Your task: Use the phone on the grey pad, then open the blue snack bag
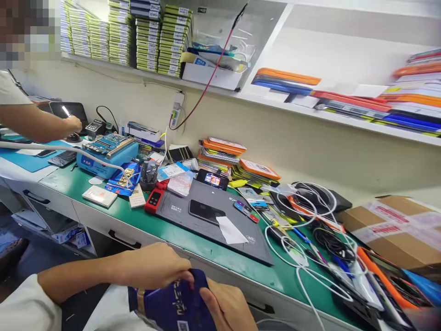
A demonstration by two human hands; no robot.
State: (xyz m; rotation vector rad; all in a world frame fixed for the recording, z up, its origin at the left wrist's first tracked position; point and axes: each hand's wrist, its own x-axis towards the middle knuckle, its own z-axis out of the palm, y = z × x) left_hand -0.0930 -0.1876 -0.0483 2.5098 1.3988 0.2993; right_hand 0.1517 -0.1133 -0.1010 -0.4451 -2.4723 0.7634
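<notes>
Here two hands (155, 266) (229, 308) grip one pouch (172, 305)

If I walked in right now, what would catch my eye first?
Probably both hands, left hand and right hand, gripping a dark blue pouch at the bottom edge. Beyond them, a black phone lies on a grey mat, with tangled white cables to its right.
</notes>
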